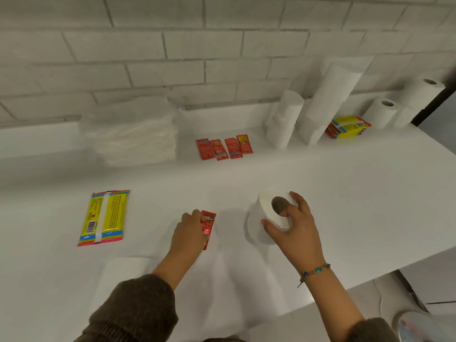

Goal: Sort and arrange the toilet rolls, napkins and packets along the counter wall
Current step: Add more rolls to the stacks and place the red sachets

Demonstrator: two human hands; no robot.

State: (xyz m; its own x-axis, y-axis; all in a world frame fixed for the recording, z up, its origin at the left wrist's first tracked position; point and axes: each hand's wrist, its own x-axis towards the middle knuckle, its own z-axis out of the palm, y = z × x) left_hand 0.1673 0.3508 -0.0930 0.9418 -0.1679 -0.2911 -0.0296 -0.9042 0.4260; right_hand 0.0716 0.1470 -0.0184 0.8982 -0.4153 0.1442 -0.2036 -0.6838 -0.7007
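Along the wall, napkins, four sachets and stacked rolls are standing sorted; left hand is apparently pinching a red sachet, right hand is gripping a toilet roll; yellow packet is awaiting placement.

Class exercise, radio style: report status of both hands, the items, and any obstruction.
Left hand gripping red sachet. Right hand grasping toilet roll, finger in core. Yellow packet still loose. Path to wall clear.

Counter smooth, matt white. Wall rough painted brick. Toilet roll soft paper. Red sachet glossy foil. Yellow packet shiny plastic. Sleeve knitted brown cloth.
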